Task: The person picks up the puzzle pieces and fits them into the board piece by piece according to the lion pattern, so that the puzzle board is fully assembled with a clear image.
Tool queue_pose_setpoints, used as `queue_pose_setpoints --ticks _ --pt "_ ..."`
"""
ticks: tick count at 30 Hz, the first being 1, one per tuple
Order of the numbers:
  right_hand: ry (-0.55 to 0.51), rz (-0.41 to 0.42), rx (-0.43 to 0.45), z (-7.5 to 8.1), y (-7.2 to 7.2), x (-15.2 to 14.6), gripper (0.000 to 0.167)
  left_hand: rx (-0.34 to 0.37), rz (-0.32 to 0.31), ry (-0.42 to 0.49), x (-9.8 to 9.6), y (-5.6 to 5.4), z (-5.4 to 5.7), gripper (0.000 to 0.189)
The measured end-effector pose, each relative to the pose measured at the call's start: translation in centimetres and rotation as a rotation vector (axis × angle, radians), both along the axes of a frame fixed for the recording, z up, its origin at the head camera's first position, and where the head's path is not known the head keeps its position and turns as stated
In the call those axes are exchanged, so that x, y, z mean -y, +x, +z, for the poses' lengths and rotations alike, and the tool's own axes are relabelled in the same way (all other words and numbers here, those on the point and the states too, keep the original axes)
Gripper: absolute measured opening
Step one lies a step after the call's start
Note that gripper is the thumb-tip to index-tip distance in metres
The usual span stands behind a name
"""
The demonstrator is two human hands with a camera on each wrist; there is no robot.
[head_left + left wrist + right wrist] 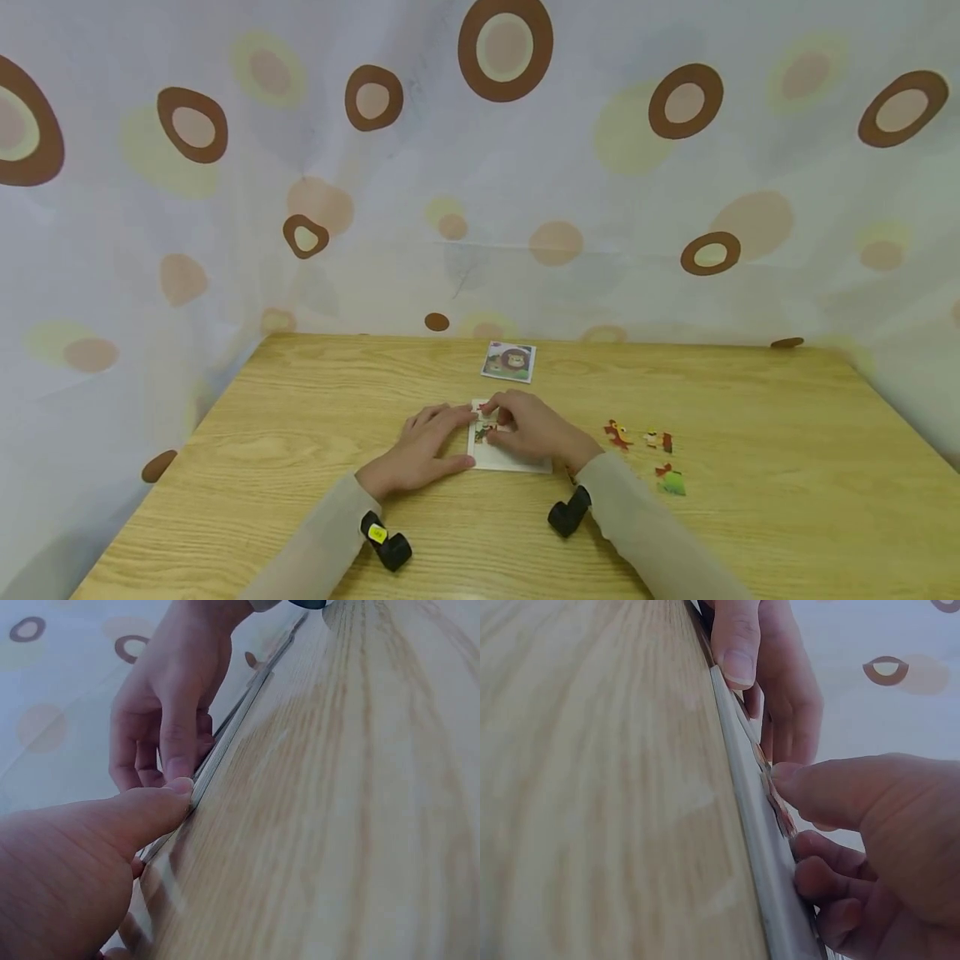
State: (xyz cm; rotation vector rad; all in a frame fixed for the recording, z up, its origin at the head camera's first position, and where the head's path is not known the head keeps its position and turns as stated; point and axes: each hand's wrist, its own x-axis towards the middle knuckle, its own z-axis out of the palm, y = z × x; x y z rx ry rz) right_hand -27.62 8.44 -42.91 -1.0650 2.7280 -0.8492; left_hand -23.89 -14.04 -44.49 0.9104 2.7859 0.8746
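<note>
Taking the white puzzle tray as the centre of a clock, with twelve at the far side, we see it flat on the wood-grained table, its surface pale and plain toward five to seven o'clock. Its border is thin and slightly raised; from the right wrist camera we note a smooth, pale grey-white edge with thin pieces standing a little above it. Toward nine to eleven o'clock lie printed puzzle pieces in green and red on a light ground, partly covered by fingers.

We observe the left hand at nine o'clock, fingers extended and thumb spread well apart from them, touching the tray's side. The right hand reaches in from three o'clock with bent fingers, its thumb at the printed pieces; we cannot tell whether it pinches one or only presses.

At three to four o'clock we find three loose pieces, well apart from the tray: an orange-red one with yellow, a white, yellow and red one, and a green one with a red tip. At twelve o'clock lies a white-bordered lion card, brown-maned on green.
</note>
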Motion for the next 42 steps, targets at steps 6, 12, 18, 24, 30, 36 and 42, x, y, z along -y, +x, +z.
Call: queue_pose_setpoints --ticks 6,12,18,24,30,36,42 --pt "-0.034 0.044 -0.042 -0.4 0.2 -0.5 0.015 -0.024 -0.018 -0.032 0.0 0.0 -0.1 0.053" --pt "-0.071 0.030 -0.129 -0.7 0.1 -0.3 0.007 -0.026 -0.012 -0.017 -0.1 0.1 0.0 0.054" --pt "-0.048 -0.022 -0.089 -0.9 0.7 -0.1 0.006 -0.025 -0.016 -0.016 -0.4 0.0 -0.1 0.048" --pt "-0.061 -0.049 -0.071 -1.0 1.1 -0.3 0.006 -0.019 -0.014 -0.024 -0.5 0.0 -0.3 0.048" --pt "-0.151 0.022 -0.030 0.4 1.5 -1.7 0.013 -0.018 -0.011 -0.029 -0.3 -0.1 -0.1 0.050" --pt "-0.170 -0.019 0.044 0.9 2.2 -4.9 0.012 -0.031 -0.014 -0.035 -0.2 -0.1 -0.2 0.050" --pt "-0.158 -0.042 0.041 1.3 2.2 -8.4 0.013 -0.031 -0.016 -0.026 -0.2 0.0 -0.3 0.049"
